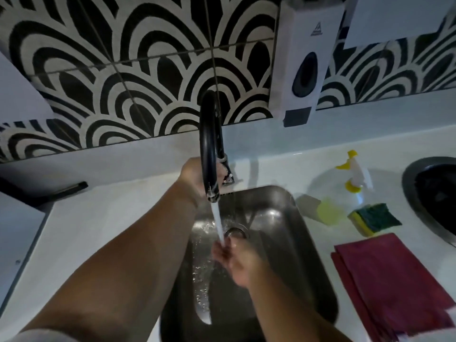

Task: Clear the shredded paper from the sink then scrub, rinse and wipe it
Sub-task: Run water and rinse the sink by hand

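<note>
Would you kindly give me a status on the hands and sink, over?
Left hand at the tap lever, grip hidden behind spout. Right hand open under the running water. Sink shows no paper. Sponge and cloth wait on counter.

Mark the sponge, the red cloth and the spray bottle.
sponge [377,217]: head view, green scrubbing top.
red cloth [394,282]: head view, middle of top fold.
spray bottle [359,172]: head view, white sprayer head.

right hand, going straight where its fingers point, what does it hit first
Likely the sink's far left wall, just past the stream wetting its fingers; depth is unclear.
</note>
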A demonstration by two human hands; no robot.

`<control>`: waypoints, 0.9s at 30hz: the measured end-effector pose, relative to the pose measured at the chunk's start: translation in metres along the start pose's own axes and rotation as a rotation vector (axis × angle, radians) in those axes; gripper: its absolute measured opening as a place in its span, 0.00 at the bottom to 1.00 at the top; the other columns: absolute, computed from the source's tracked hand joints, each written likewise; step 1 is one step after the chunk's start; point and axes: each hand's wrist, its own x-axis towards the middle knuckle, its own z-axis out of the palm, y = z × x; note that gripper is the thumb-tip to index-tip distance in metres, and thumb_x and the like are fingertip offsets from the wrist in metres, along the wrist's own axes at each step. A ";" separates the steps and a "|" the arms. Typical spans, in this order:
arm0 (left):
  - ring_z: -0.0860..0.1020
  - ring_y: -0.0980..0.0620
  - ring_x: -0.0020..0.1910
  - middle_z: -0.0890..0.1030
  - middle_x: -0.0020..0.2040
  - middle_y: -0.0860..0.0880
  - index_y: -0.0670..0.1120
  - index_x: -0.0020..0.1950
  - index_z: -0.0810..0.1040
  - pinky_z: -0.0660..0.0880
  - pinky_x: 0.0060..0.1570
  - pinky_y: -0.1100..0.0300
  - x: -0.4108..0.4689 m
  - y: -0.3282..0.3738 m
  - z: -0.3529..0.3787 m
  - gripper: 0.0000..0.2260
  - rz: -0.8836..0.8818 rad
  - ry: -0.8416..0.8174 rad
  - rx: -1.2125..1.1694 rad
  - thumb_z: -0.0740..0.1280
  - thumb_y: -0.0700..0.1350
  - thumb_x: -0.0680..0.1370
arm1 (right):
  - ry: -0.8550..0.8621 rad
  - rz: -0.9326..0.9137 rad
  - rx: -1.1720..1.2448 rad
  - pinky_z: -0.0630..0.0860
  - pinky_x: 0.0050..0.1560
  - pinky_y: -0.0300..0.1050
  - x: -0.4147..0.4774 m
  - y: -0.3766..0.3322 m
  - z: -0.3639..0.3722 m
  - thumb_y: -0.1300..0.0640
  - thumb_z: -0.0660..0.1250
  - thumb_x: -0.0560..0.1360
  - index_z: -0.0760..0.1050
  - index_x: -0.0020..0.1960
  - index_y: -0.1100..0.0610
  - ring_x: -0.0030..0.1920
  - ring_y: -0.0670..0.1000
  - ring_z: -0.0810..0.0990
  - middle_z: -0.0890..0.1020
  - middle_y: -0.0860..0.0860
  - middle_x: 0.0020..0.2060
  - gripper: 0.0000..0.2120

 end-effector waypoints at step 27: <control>0.76 0.50 0.32 0.81 0.32 0.42 0.35 0.48 0.78 0.74 0.24 0.64 -0.023 -0.138 -0.084 0.11 -0.239 0.333 0.092 0.57 0.34 0.84 | -0.006 -0.433 -0.055 0.82 0.49 0.45 -0.020 -0.176 0.143 0.63 0.54 0.85 0.72 0.62 0.69 0.40 0.54 0.80 0.78 0.58 0.39 0.13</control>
